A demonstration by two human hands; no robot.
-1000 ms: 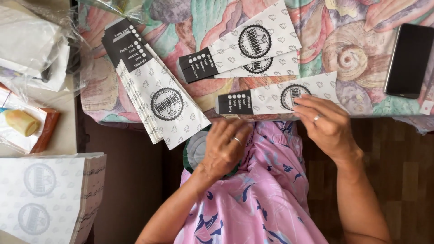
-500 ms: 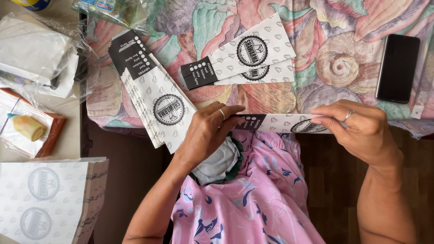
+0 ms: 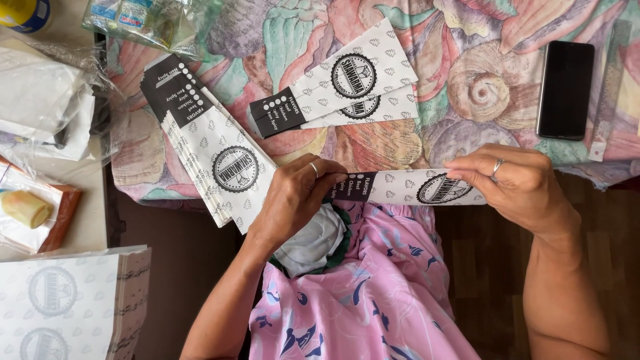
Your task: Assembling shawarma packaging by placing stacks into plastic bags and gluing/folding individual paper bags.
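Note:
My left hand (image 3: 293, 197) pinches the dark printed end of a long white paper sleeve (image 3: 407, 188) with a round black stamp. My right hand (image 3: 517, 183), a ring on one finger, grips the sleeve's other end. The sleeve is stretched flat between both hands over my lap, just off the edge of the patterned cloth (image 3: 427, 133). A pile of like sleeves (image 3: 213, 150) lies slanted to the left of my left hand. Two more folded sleeves (image 3: 340, 87) lie on the cloth above the held one.
A black phone (image 3: 565, 90) lies on the cloth at the upper right. Clear plastic bags (image 3: 47, 100) and a wrapped food item (image 3: 27, 210) sit at the left. A stack of printed white sheets (image 3: 67, 303) is at the lower left. Grey fabric (image 3: 313, 243) rests in my lap.
Both hands have lifted the sleeve off the cloth's edge and drawn it out between them, the right hand moving further right.

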